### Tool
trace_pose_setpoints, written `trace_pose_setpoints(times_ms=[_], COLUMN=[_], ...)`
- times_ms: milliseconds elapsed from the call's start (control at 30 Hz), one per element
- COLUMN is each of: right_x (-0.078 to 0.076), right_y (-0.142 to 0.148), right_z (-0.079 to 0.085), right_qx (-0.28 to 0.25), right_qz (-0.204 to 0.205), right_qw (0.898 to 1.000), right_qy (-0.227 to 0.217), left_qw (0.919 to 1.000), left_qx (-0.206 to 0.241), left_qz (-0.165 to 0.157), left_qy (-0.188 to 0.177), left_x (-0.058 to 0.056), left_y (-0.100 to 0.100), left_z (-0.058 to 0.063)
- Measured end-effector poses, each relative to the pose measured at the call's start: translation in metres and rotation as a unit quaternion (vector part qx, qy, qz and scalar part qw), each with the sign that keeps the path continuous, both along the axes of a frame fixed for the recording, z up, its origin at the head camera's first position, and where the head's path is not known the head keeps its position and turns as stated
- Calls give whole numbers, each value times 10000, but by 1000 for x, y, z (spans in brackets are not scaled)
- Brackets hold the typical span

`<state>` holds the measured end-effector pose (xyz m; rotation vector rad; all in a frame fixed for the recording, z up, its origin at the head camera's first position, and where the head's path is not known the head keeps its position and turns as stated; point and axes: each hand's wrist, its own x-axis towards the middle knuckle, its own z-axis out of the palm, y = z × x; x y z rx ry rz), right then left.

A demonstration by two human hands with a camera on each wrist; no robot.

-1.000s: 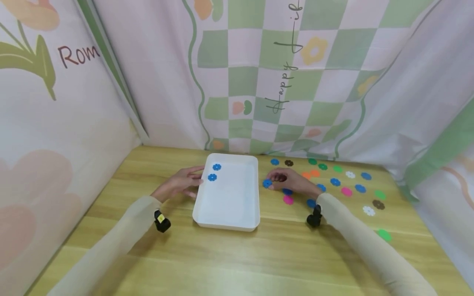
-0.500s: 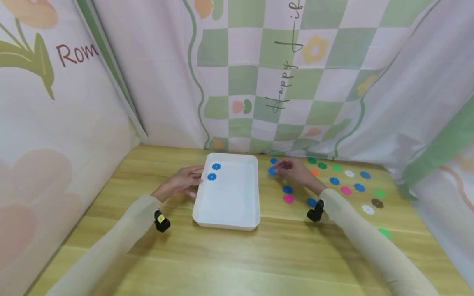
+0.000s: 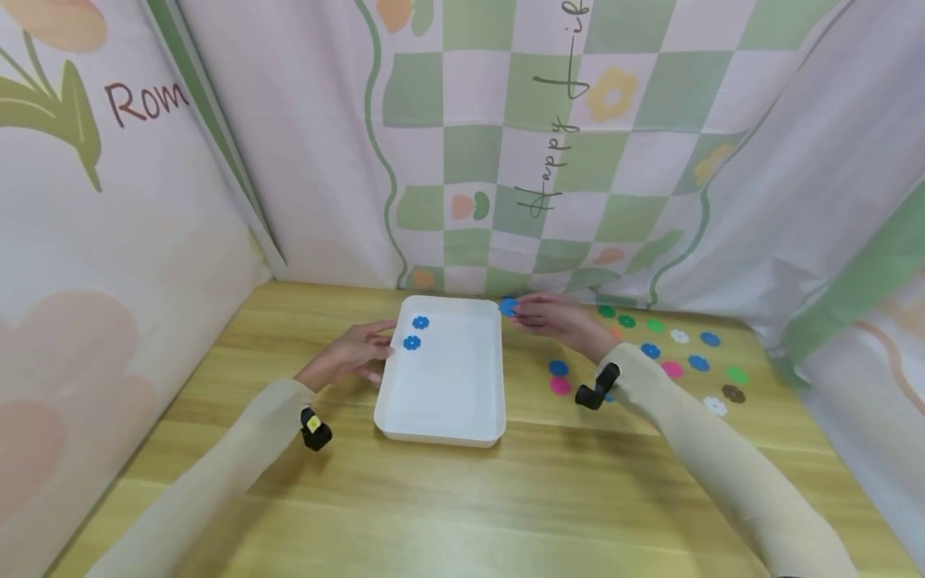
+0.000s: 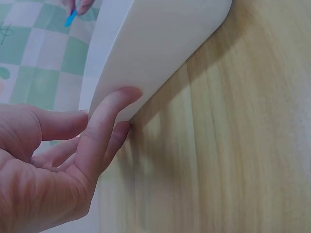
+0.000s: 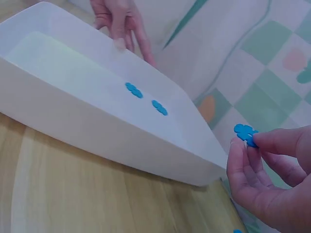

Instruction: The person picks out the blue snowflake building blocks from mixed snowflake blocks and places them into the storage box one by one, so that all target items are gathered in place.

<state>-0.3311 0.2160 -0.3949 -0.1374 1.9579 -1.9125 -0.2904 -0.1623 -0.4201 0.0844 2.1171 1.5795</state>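
Note:
A white tray [image 3: 442,393] lies on the wooden table with two blue flower-shaped plastic discs, one [image 3: 421,323] behind the other [image 3: 412,343], near its far left side. My left hand [image 3: 354,353] holds the tray's left side, its thumb at the rim and its fingers against the outer wall. Between thumb and fingertips, my right hand [image 3: 560,319] pinches another blue flower-shaped disc [image 5: 245,133]. That hand is at the tray's far right corner, and the disc is up off the table. In the left wrist view this disc [image 4: 71,18] appears edge-on beyond the tray.
Loose discs in several colours lie to the right, including a blue one [image 3: 559,368], a pink one [image 3: 560,386], a white one [image 3: 715,406] and a brown one [image 3: 733,393]. My right forearm hides some. A patterned curtain [image 3: 477,160] hangs behind the table.
My right hand has moved away from me, then left to the tray's far right corner, carrying the blue disc. The left hand and the tray have stayed in place.

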Motion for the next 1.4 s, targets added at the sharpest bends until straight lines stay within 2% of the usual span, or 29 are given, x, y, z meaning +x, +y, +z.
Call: trace_pose_setpoints(times_ms=[100,333,467,633,733,1000,1400], right_x=[-1,-3,-7,-11,-8,5,15], right_y=[-12,-51,-77,-105,-119,-147,-165], right_z=[0,6,4,-8,-15,-26,-32], right_qx=[156,65,434,981,1297,1487,1926], right_qz=[222,214,291,416,492,572,554], right_qw=[9996,9997,9986,9943,9903,9872,9795], right_qy=[82,-99,-13,16,36,48,194], left_qw=[10000,10000,10000,10000,10000,10000,10000], left_qx=[21,-13,-26,-9,-21,33,-33], left_qz=[-28,-63,-59,-56,-88,-52,-57], left_qy=[51,23,21,4,-2,-26,-34], left_x=[1,2,3,2,1,0,0], left_y=[1,1,0,0,-1,-1,0], left_z=[3,3,4,4,3,1,2])
